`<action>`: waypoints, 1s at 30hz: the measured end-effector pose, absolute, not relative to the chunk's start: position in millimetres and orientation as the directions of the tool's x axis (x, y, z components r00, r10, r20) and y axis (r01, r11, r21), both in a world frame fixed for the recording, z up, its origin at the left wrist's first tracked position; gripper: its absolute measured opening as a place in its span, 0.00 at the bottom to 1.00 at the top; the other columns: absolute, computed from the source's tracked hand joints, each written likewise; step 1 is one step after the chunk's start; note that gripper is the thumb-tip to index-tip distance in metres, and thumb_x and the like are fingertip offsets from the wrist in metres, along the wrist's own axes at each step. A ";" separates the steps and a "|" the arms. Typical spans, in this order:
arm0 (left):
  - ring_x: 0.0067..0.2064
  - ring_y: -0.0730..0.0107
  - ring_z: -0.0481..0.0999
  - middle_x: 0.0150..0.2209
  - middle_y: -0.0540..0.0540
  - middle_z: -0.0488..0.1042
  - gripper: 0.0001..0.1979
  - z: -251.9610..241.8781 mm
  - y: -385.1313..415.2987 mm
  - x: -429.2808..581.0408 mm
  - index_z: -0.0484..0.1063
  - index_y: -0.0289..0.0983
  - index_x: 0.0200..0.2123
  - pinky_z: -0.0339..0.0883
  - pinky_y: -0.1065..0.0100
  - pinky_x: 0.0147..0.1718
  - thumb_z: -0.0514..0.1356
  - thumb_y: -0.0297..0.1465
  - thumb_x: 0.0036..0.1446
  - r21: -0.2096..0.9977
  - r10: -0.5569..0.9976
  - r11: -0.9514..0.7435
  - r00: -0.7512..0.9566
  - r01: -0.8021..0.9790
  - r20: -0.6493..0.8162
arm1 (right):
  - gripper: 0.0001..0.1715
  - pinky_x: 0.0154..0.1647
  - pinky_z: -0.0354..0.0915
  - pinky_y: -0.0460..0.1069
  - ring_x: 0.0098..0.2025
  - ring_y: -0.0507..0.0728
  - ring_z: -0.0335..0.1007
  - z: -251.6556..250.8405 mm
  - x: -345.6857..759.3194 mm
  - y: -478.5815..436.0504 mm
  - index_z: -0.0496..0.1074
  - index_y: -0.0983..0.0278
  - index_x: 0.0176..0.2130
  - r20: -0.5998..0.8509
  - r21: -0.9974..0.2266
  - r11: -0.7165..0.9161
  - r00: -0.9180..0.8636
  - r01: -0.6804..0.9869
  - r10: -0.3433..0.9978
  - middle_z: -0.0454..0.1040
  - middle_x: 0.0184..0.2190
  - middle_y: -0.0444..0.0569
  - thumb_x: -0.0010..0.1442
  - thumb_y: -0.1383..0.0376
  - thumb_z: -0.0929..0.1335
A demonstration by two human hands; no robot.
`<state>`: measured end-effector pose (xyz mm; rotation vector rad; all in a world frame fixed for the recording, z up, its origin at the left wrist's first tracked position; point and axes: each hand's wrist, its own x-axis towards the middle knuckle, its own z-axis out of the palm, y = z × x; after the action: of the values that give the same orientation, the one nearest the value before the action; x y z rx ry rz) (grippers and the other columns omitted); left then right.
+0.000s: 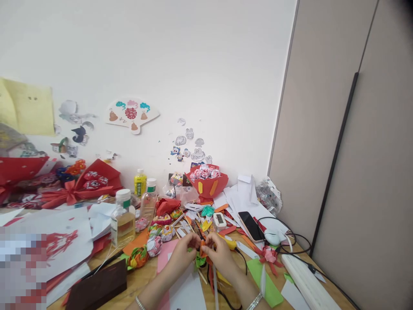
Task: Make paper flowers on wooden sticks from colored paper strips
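Observation:
Both hands meet low in the middle of the head view. My left hand point(183, 255) and my right hand point(221, 255) pinch a small orange paper flower point(203, 248) between their fingertips. Green paper leaves point(200, 260) hang just under it, and a thin stick runs down from it between my wrists. Each wrist wears a bracelet. Right below the hands lies a pink paper sheet point(167, 258) on the wooden table point(142, 280).
Craft clutter covers the table: finished paper flowers point(155, 245), a bottle of yellowish liquid point(123, 219), two more bottles behind, a red paper bouquet point(205, 181), a phone point(251, 226), a white mouse point(272, 237) with cables, a dark box point(97, 288), white sheets at left.

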<state>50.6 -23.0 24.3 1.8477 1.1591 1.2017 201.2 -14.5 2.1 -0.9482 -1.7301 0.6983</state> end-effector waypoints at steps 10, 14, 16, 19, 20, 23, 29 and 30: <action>0.29 0.70 0.69 0.24 0.53 0.68 0.10 17.8 -17.4 49.5 0.62 0.38 0.25 0.61 0.71 0.30 0.48 0.22 0.36 0.845 0.924 -0.374 0.229 0.381 0.305 | 0.05 0.33 0.59 0.46 0.32 0.53 0.61 -4.5 199.8 -10.6 0.64 0.63 0.28 0.515 -0.802 0.552 -0.203 0.228 0.833 0.65 0.27 0.42 0.50 0.72 0.65; 0.29 0.70 0.70 0.24 0.52 0.69 0.10 12.0 -12.9 48.8 0.63 0.38 0.26 0.62 0.70 0.30 0.49 0.22 0.37 0.859 0.912 -0.393 0.260 0.328 0.318 | 0.04 0.33 0.60 0.46 0.32 0.54 0.63 -3.9 200.2 -11.1 0.65 0.63 0.29 0.490 -0.821 0.526 -0.200 0.222 0.849 0.66 0.28 0.43 0.50 0.71 0.66; 0.28 0.70 0.70 0.24 0.53 0.68 0.10 10.1 -11.7 48.5 0.62 0.38 0.27 0.63 0.70 0.29 0.50 0.23 0.38 0.866 0.908 -0.402 0.255 0.296 0.334 | 0.04 0.33 0.61 0.46 0.32 0.54 0.63 -3.8 200.5 -11.2 0.65 0.62 0.28 0.492 -0.819 0.526 -0.191 0.228 0.849 0.66 0.28 0.43 0.50 0.70 0.66; 0.28 0.70 0.69 0.24 0.53 0.68 0.09 10.5 -12.1 48.1 0.62 0.38 0.27 0.62 0.70 0.29 0.50 0.24 0.38 0.865 0.902 -0.415 0.252 0.280 0.351 | 0.04 0.33 0.61 0.47 0.32 0.54 0.64 -4.2 201.3 -10.1 0.65 0.62 0.28 0.485 -0.825 0.516 -0.183 0.231 0.855 0.67 0.28 0.43 0.49 0.70 0.66; 0.28 0.70 0.69 0.24 0.53 0.68 0.09 11.5 -12.8 48.0 0.62 0.38 0.27 0.62 0.70 0.30 0.50 0.23 0.38 0.859 0.898 -0.424 0.258 0.285 0.358 | 0.04 0.33 0.61 0.47 0.32 0.54 0.64 -4.4 201.6 -9.7 0.65 0.62 0.28 0.477 -0.830 0.509 -0.185 0.228 0.859 0.67 0.28 0.43 0.49 0.70 0.66; 0.30 0.69 0.69 0.25 0.52 0.68 0.10 14.6 -14.9 47.9 0.63 0.38 0.27 0.62 0.70 0.31 0.49 0.23 0.37 0.840 0.889 -0.444 0.268 0.311 0.370 | 0.04 0.34 0.62 0.47 0.33 0.54 0.65 -4.3 202.1 -9.5 0.65 0.62 0.29 0.462 -0.841 0.497 -0.193 0.214 0.865 0.67 0.29 0.43 0.49 0.70 0.66; 0.28 0.70 0.68 0.24 0.54 0.67 0.11 13.0 -15.3 48.9 0.62 0.38 0.29 0.62 0.70 0.29 0.50 0.23 0.38 0.863 0.900 -0.420 0.249 0.281 0.357 | 0.04 0.35 0.63 0.48 0.34 0.55 0.66 -2.0 201.5 -12.2 0.66 0.63 0.30 0.448 -0.851 0.484 -0.202 0.202 0.871 0.68 0.30 0.44 0.49 0.70 0.66; 0.28 0.70 0.69 0.24 0.53 0.67 0.11 12.7 -15.3 49.0 0.62 0.38 0.30 0.62 0.70 0.29 0.50 0.24 0.39 0.870 0.903 -0.412 0.248 0.270 0.351 | 0.04 0.35 0.63 0.48 0.34 0.55 0.66 -1.9 201.5 -12.2 0.66 0.63 0.30 0.447 -0.852 0.482 -0.198 0.204 0.872 0.68 0.30 0.44 0.49 0.69 0.66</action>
<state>49.0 -15.3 12.7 1.8346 1.0725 1.1714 201.5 -12.2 -1.9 -0.9302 -1.6887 0.8032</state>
